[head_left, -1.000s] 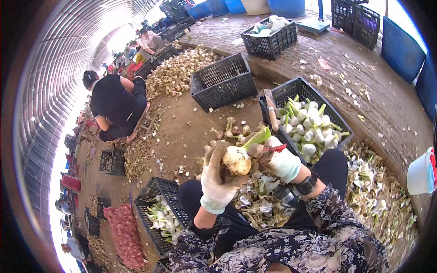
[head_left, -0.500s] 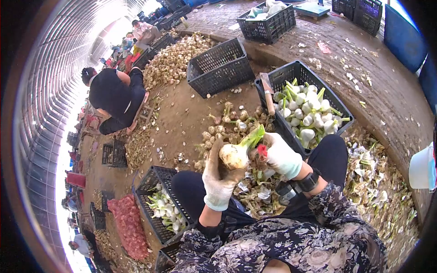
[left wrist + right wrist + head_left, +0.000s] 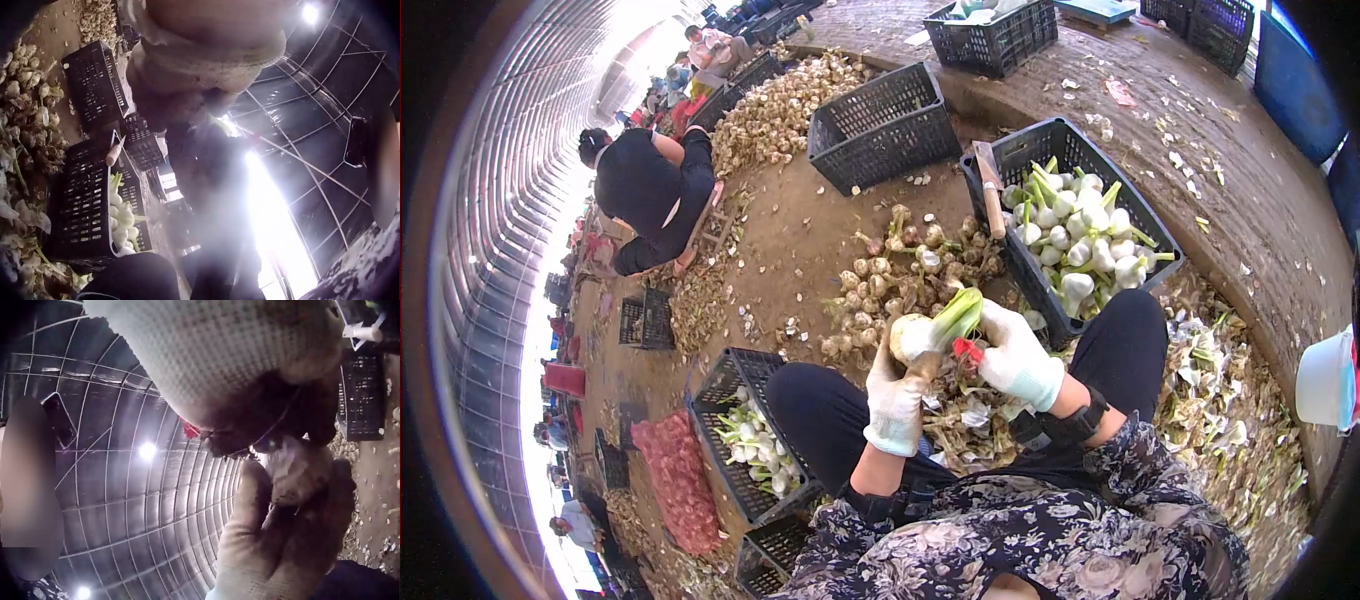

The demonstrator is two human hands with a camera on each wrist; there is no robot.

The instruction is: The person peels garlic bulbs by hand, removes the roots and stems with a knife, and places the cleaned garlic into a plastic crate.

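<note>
My gloved left hand [image 3: 890, 402] grips a pale garlic bulb [image 3: 911, 338] over the lap, and the bulb's thick green stalk [image 3: 963, 312] points up and right. My gloved right hand [image 3: 1022, 362] has its fingers curled at the stalk's right side; a small red piece [image 3: 968, 350], its kind unclear, shows at the fingertips. In the right wrist view the right glove [image 3: 231, 362] is above the left glove [image 3: 262, 550], and the bulb [image 3: 297, 472] lies between them. The left wrist view shows the glove [image 3: 206, 59] in shadow, its fingers mostly hidden.
Unpeeled garlic [image 3: 880, 285] lies in a heap ahead. A black crate [image 3: 1145, 215] of white garlic stands right, with a wooden-handled blade [image 3: 993, 205] on its rim. Another crate [image 3: 785, 455] is left, beside a red mesh sack [image 3: 678, 480]. A crouching person [image 3: 640, 185] is further left.
The bulb has turned in the hands, its stalk now more exposed, and its surface looks whiter and smoother. The red piece has come lower, nearer the left hand. The head view has tilted down.
</note>
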